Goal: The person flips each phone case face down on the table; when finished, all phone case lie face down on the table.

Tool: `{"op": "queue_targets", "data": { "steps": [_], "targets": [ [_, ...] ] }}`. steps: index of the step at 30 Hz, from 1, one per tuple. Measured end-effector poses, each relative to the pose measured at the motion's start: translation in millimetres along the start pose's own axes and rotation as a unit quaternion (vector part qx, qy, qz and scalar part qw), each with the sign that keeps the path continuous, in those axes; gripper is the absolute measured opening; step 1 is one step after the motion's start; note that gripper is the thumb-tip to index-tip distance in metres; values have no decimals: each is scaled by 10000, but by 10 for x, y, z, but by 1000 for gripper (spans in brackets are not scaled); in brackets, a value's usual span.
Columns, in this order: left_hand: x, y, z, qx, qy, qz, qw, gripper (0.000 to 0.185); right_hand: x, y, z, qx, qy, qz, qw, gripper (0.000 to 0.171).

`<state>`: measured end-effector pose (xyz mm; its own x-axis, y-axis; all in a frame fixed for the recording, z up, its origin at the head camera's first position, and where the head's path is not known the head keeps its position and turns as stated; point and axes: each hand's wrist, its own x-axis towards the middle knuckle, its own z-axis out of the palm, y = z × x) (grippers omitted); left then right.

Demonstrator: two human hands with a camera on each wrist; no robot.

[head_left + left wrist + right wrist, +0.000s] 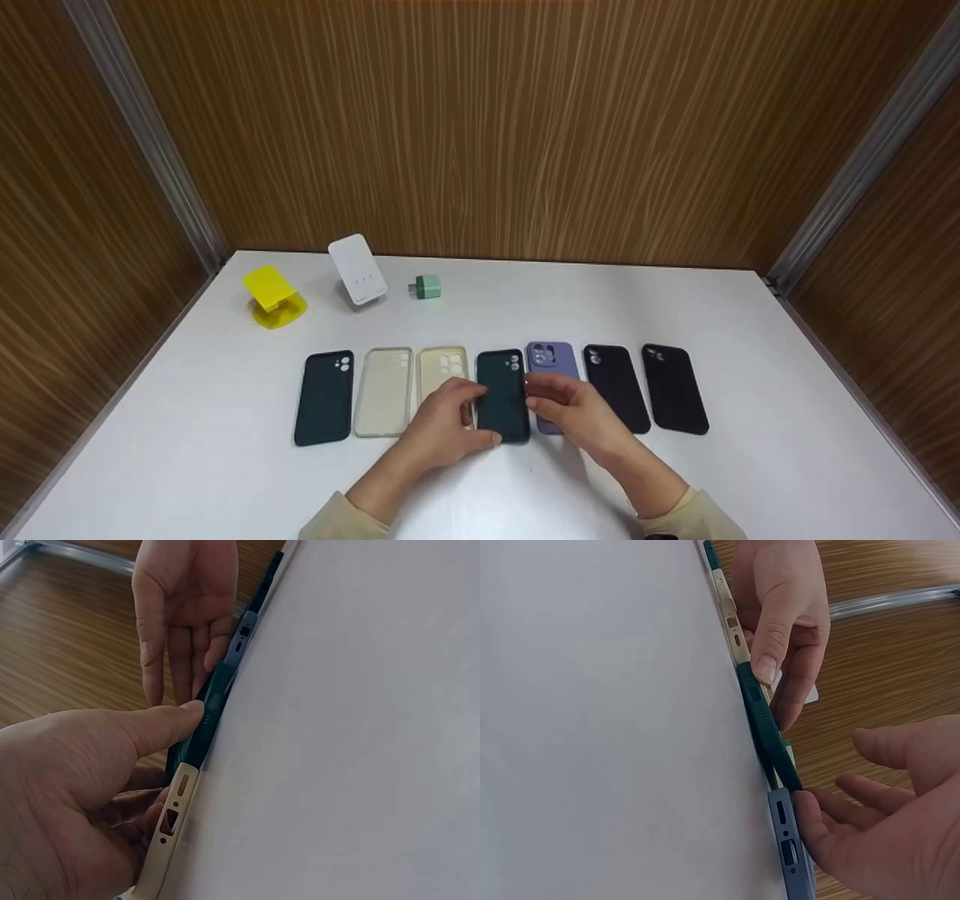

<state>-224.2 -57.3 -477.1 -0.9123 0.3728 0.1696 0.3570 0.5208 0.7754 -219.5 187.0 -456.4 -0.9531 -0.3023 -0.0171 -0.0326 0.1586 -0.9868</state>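
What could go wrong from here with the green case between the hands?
The left hand holds the middle green case by its edges, so it might twist or slip. The right hand is right by the purple case and could nudge it crooked. The cream case on the other side, partly hidden by the left hand, may get bumped too.

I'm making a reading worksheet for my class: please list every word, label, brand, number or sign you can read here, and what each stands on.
No text can be read in any view.
White stand: a few small marks on its front, too small to make out.
Middle dark green phone case: no lettering shows.
Purple phone case: none shows.
Yellow stand: none shows.
Green plug: none shows.
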Motion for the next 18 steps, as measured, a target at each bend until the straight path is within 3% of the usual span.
{"op": "queue_targets", "data": {
  "steps": [12,18],
  "targets": [
    [-2,4,20,-14,35,-6,10000,70,8,11,-35,583,-66,113,9982,57],
    [-14,22,11,106,68,30,9999,71,25,13,-26,719,95,164,9972,56]
  ]
}}
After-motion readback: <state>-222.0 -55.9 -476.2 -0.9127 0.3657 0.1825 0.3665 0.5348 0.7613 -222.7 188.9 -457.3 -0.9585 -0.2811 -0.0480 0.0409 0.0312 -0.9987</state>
